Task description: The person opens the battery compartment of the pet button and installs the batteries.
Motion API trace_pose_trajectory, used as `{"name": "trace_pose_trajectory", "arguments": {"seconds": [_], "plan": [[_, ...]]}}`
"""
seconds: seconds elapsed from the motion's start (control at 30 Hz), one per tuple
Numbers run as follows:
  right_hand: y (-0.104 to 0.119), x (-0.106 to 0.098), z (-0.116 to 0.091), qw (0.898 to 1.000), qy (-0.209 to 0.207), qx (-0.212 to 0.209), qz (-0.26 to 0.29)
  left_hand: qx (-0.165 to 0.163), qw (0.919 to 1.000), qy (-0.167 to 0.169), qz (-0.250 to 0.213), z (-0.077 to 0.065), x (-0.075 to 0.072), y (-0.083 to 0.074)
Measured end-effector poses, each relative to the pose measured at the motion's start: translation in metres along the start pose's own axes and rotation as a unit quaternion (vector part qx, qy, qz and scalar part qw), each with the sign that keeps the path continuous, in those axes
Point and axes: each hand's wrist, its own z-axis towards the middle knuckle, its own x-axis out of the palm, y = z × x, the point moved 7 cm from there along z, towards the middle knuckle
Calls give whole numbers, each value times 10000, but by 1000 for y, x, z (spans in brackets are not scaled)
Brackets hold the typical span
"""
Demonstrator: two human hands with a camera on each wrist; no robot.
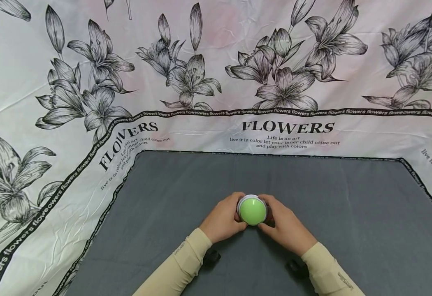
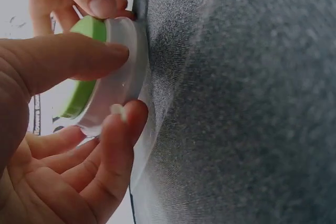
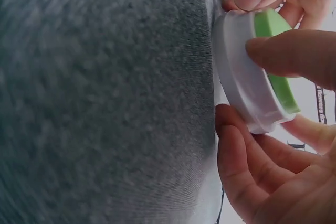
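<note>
A round push button with a glossy green dome and a white base is held between both hands, its dome facing the head camera. My left hand grips its left side, with the thumb across the white rim and the fingers curled around the base. On the opposite side my right hand holds it the same way, its thumb lying on the white wall. In both wrist views the button stands tilted close to the grey cloth; whether its underside touches the cloth cannot be told.
Grey cloth lies under the hands, bordered by a white flower-printed cover with black lettering. Small black objects show beneath the left wrist, and another black object beside the right wrist.
</note>
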Motion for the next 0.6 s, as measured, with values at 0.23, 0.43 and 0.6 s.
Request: {"name": "trace_pose_trajectory", "arguments": {"seconds": [0.23,0.43,0.6], "plan": [[-2,5,-2,9998,84,88,-125,-34,9994,263,209,-1,8,5],[-4,11,-2,9992,267,158,-266,-142,9972,634,367,-2,16,11],[-14,9,-5,9980,477,364,-219,-192,9968,670,397,-8,13,21]]}}
